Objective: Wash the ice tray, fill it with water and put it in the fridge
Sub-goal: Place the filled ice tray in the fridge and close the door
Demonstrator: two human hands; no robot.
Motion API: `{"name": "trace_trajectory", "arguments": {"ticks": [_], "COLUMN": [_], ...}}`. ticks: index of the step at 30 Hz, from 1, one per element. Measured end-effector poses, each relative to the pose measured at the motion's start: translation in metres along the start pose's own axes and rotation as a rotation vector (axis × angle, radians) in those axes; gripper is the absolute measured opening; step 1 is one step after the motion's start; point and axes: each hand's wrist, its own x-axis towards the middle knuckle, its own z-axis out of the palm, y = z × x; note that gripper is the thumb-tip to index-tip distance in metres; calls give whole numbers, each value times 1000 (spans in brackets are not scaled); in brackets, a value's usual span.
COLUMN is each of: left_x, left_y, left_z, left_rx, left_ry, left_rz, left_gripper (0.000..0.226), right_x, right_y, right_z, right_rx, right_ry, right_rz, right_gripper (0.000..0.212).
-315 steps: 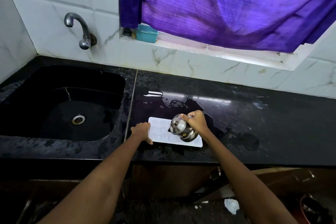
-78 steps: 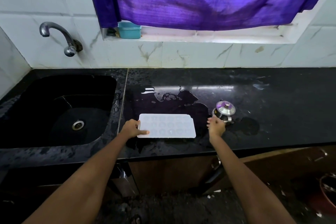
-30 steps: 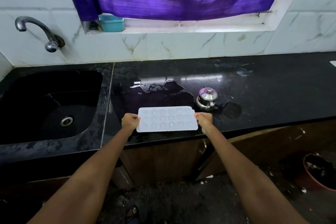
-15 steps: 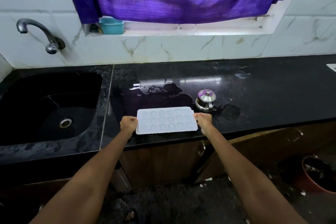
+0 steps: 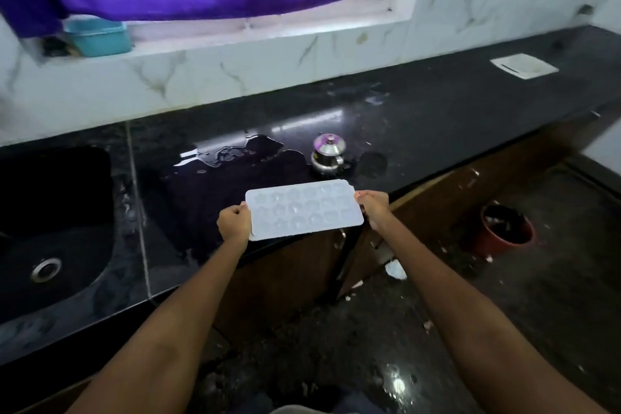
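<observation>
Since a moment ago the ice tray (image 5: 304,209) has come off the table (image 5: 437,118) and the view has swung right. Now it's held level over the table's front edge, long axis running left-right between the hands. Left hand (image 5: 234,221) grips the tray's left short end, right hand (image 5: 372,205) grips its right short end, both fingers curled on it, equally near. Tray is white, flexible-looking, small cells apparently filled with water. Just beyond the tray: steel pot (image 5: 327,153), puddle (image 5: 235,153). Left of it, sink (image 5: 50,228). Fridge not in view.
</observation>
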Motion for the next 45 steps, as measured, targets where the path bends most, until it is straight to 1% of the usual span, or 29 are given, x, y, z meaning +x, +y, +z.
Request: {"name": "trace_trajectory", "arguments": {"ticks": [2, 4, 8, 12, 18, 22, 25, 28, 32, 40, 44, 45], "left_x": [-5, -11, -23, -35, -64, -88, -112, -134, -163, -254, -305, -319], "left_y": [2, 4, 7, 4, -12, -24, -35, -48, -64, -89, -99, -102], "left_z": [8, 15, 24, 34, 51, 66, 77, 88, 114, 159, 176, 180], "left_rx": [23, 46, 62, 95, 171, 214, 268, 333, 417, 561, 607, 615], "left_ry": [-50, -111, -219, -311, -467, -591, -678, -754, -879, -1123, -1210, -1233], "left_rz": [34, 70, 124, 195, 291, 318, 339, 388, 451, 564, 638, 658], "left_gripper": [51, 50, 48, 49, 49, 45, 34, 34, 37, 30, 36, 36], "right_x": [-12, -26, -59, -91, -133, -170, -195, -222, -258, -329, -362, -370], "right_y": [6, 13, 23, 38, 87, 122, 154, 181, 211, 272, 294, 300], "right_z": [-17, -33, -59, -78, -108, -130, -145, -157, -176, -224, -246, -253], "right_rx": [27, 61, 114, 173, 242, 296, 370, 403, 463, 570, 633, 647], "right_ry": [52, 119, 225, 316, 522, 642, 733, 813, 914, 1148, 1243, 1270], "right_rz": [7, 16, 13, 54, 113, 165, 190, 210, 235, 317, 345, 353], "right_gripper": [27, 27, 14, 14, 19, 20, 28, 34, 35, 28, 20, 21]}}
